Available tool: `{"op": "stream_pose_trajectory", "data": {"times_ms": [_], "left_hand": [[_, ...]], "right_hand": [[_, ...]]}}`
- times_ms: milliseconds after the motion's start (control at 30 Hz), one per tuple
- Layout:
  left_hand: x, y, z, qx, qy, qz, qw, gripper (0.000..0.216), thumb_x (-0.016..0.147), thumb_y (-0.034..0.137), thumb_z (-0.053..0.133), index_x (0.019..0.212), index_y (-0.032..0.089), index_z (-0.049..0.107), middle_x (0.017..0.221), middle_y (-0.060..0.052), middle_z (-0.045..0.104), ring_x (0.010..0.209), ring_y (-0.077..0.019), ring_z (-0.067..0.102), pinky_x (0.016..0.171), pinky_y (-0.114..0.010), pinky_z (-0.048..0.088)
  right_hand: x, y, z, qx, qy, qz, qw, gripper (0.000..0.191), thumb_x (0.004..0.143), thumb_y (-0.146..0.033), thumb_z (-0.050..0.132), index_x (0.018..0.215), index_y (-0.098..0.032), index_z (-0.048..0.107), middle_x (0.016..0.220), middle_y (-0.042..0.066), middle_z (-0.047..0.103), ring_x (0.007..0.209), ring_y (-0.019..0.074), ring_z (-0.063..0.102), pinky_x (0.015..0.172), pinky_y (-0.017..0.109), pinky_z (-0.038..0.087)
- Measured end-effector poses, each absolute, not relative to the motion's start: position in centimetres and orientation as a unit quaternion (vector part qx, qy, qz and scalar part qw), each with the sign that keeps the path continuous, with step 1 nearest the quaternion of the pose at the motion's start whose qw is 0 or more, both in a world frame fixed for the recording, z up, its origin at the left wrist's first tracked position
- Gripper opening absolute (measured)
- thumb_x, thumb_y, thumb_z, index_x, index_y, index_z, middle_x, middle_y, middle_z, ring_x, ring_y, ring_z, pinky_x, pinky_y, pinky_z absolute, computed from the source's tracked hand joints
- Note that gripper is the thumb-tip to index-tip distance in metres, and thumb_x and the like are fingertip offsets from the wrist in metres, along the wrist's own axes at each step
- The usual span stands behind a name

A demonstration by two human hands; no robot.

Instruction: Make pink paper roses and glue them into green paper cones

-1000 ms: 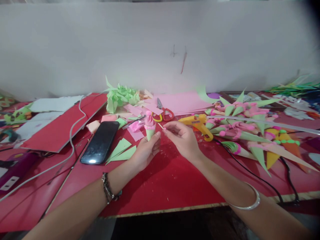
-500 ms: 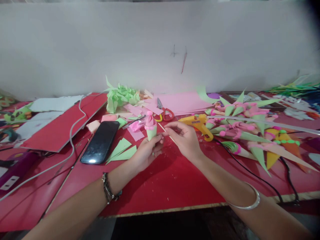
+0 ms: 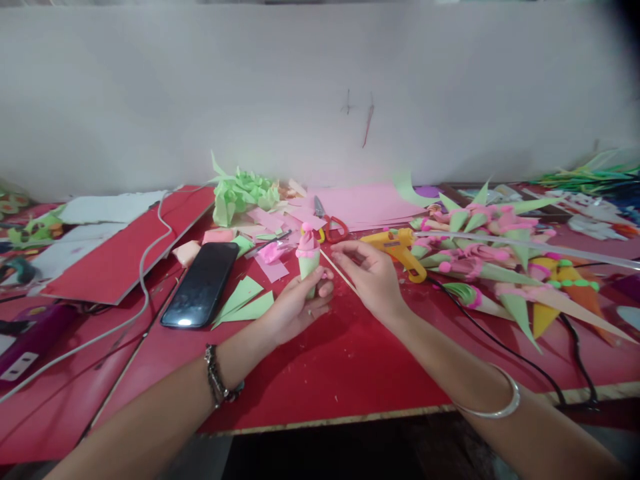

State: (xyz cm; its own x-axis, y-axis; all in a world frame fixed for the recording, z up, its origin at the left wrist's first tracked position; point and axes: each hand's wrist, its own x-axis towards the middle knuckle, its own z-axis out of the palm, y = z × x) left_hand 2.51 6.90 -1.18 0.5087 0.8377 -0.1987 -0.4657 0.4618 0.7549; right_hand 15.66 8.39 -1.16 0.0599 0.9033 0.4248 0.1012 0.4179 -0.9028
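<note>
My left hand (image 3: 303, 301) is closed round a small paper ice cream cone (image 3: 309, 257), pale green below with a pink swirl, a pink frill and a pink ball on top. It stands nearly upright between thumb and fingers. My right hand (image 3: 367, 273) pinches a thin wooden stick (image 3: 340, 268), which slants with its upper tip just right of the cone, apart from it. A tiny pink bit (image 3: 326, 273) shows by my left fingertips. Behind the hands lie scissors (image 3: 335, 229) with red and yellow handles and a yellow glue gun (image 3: 397, 248).
Left of my hands lie a black phone (image 3: 203, 283) and green paper pieces (image 3: 245, 301). A heap of finished paper cones (image 3: 495, 257) covers the right side. Green paper scraps (image 3: 245, 193) and pink sheets (image 3: 365, 203) lie at the back. A black cord (image 3: 500, 350) runs to the table's front edge.
My left hand has turned and shifted the cone slightly right and down. The pink bit now shows by its fingertips. My right hand with the stick has barely moved.
</note>
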Motion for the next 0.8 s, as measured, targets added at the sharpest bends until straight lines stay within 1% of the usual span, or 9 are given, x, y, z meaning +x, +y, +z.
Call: {"op": "stream_pose_trajectory", "data": {"times_ms": [100, 200, 267, 400, 500, 667, 800], "left_hand": [[2.48, 6.91, -1.21, 0.323, 0.28, 0.399, 0.811, 0.022, 0.076, 0.036, 0.056, 0.07, 0.015, 0.052, 0.055, 0.007, 0.037, 0.039, -0.0016, 0.022, 0.044, -0.014, 0.031], [2.4, 6.95, -1.38, 0.331, 0.263, 0.393, 0.816, 0.019, 0.076, 0.034, 0.056, 0.072, 0.016, 0.053, 0.056, 0.006, 0.037, 0.039, -0.0018, 0.022, 0.043, -0.014, 0.03], [2.35, 6.99, -1.53, 0.337, 0.245, 0.39, 0.821, 0.018, 0.077, 0.034, 0.055, 0.075, 0.016, 0.054, 0.056, 0.006, 0.037, 0.04, -0.0019, 0.023, 0.043, -0.014, 0.029], [2.35, 7.03, -1.77, 0.339, 0.228, 0.387, 0.827, 0.019, 0.079, 0.033, 0.052, 0.077, 0.015, 0.055, 0.056, 0.006, 0.037, 0.04, -0.0018, 0.023, 0.043, -0.013, 0.028], [2.47, 7.04, -1.83, 0.336, 0.228, 0.388, 0.827, 0.017, 0.079, 0.031, 0.053, 0.075, 0.014, 0.055, 0.055, 0.006, 0.036, 0.04, -0.0017, 0.023, 0.042, -0.013, 0.027], [2.73, 7.03, -1.97, 0.324, 0.238, 0.388, 0.829, 0.016, 0.077, 0.029, 0.056, 0.072, 0.013, 0.054, 0.05, 0.007, 0.031, 0.04, -0.0023, 0.022, 0.04, -0.013, 0.025], [2.77, 7.03, -2.14, 0.325, 0.227, 0.388, 0.832, 0.017, 0.077, 0.028, 0.056, 0.07, 0.013, 0.053, 0.05, 0.007, 0.029, 0.04, -0.0024, 0.021, 0.041, -0.013, 0.024]], "right_hand": [[15.64, 8.34, -1.1, -0.42, -0.59, 0.355, 0.591, 0.013, 0.073, -0.026, 0.056, 0.083, -0.019, 0.061, 0.08, 0.002, 0.064, 0.075, 0.0135, 0.06, 0.07, 0.027, 0.048], [15.67, 8.3, -1.01, -0.426, -0.589, 0.347, 0.593, 0.012, 0.073, -0.029, 0.056, 0.078, -0.019, 0.06, 0.071, 0.0, 0.063, 0.066, 0.0125, 0.059, 0.065, 0.026, 0.048], [15.68, 8.31, -0.98, -0.429, -0.586, 0.331, 0.602, 0.01, 0.073, -0.028, 0.056, 0.075, -0.019, 0.06, 0.069, 0.0, 0.062, 0.066, 0.0123, 0.058, 0.065, 0.026, 0.048], [15.65, 8.4, -1.08, -0.423, -0.581, 0.337, 0.609, 0.011, 0.072, -0.024, 0.057, 0.082, -0.019, 0.061, 0.08, 0.001, 0.064, 0.076, 0.0127, 0.059, 0.071, 0.026, 0.048], [15.63, 8.43, -1.24, -0.419, -0.573, 0.364, 0.603, 0.016, 0.073, -0.024, 0.056, 0.087, -0.02, 0.062, 0.085, 0.002, 0.065, 0.077, 0.013, 0.06, 0.072, 0.028, 0.049], [15.55, 8.35, -1.34, -0.402, -0.573, 0.381, 0.604, 0.013, 0.071, -0.027, 0.058, 0.082, -0.02, 0.062, 0.08, 0.001, 0.065, 0.072, 0.0123, 0.06, 0.068, 0.027, 0.05], [15.41, 8.1, -1.04, -0.367, -0.62, 0.373, 0.584, 0.008, 0.072, -0.026, 0.058, 0.078, -0.021, 0.061, 0.079, 0.0, 0.06, 0.058, 0.0082, 0.054, 0.058, 0.024, 0.049]]}}
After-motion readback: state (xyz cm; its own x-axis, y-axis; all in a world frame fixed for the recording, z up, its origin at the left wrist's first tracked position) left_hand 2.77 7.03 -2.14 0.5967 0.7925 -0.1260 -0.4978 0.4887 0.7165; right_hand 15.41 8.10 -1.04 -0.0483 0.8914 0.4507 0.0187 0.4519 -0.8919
